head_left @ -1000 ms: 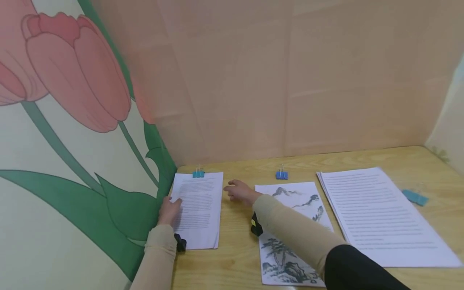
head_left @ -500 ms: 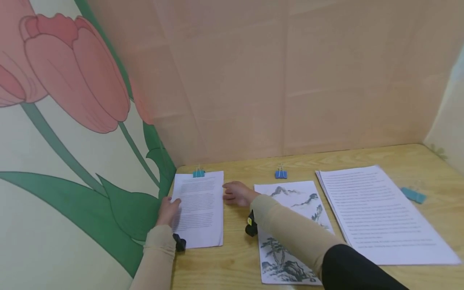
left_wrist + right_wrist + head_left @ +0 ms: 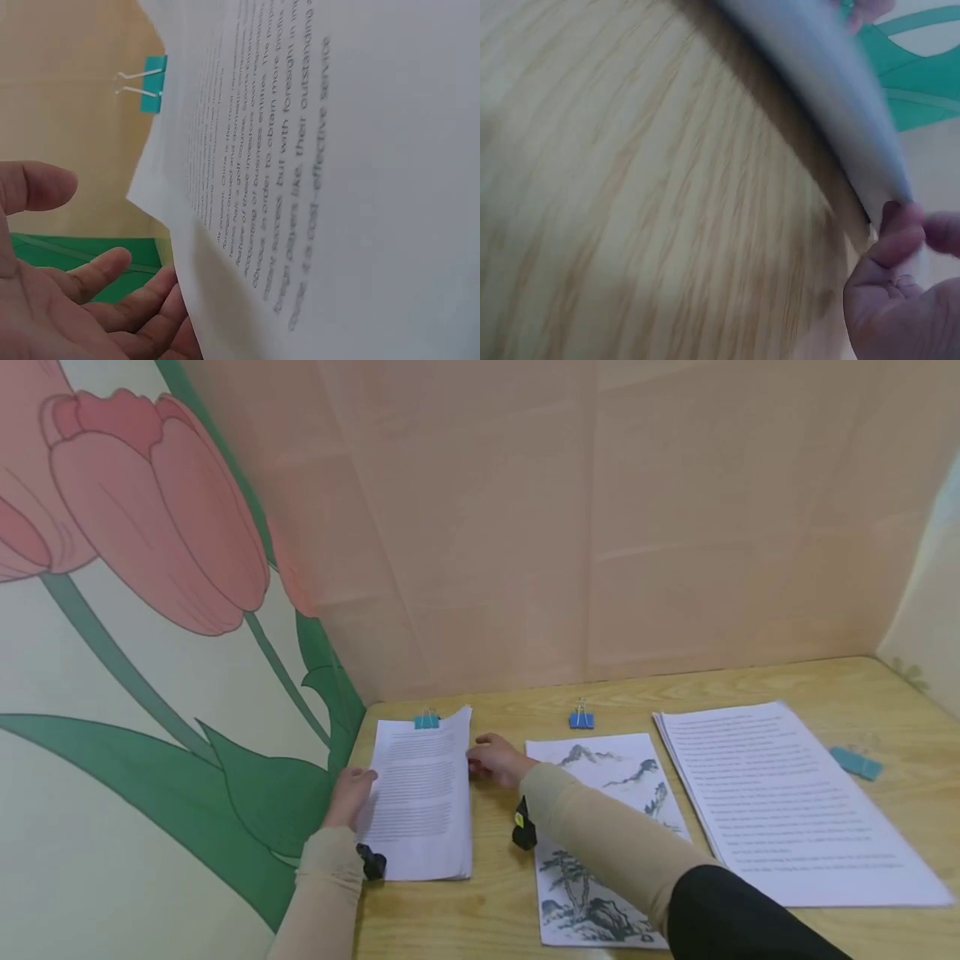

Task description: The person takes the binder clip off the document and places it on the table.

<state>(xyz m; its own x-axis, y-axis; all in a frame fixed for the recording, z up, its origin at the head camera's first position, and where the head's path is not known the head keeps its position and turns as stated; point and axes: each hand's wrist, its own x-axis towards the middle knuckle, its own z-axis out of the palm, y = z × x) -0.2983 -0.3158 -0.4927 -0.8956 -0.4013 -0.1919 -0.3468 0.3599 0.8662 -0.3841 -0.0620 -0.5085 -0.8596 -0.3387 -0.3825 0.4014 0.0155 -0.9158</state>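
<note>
A stack of printed paper [image 3: 416, 802] lies at the left of the table. A teal binder clip [image 3: 427, 722] sits at its top edge, its wire handles [image 3: 139, 84] showing in the left wrist view. My left hand [image 3: 351, 795] is at the stack's left edge; in that wrist view its fingertips [image 3: 169, 281] meet the paper's edge while the thumb stays apart. On the opposite side, my right hand [image 3: 501, 760] pinches the right edge between thumb and finger [image 3: 904, 236]. That edge bows up from the wood in the right wrist view.
Under my right forearm lies a sheet with an ink landscape [image 3: 600, 756]. A blue binder clip [image 3: 581, 721] stands behind it. Further right are a larger stack of lined print [image 3: 787, 810] and another teal clip [image 3: 855, 765]. A tulip-painted wall [image 3: 187, 510] borders the left.
The paper stack and its clip have shifted right, away from my left palm. Its right edge now curls up at my right hand, which has closed on it.
</note>
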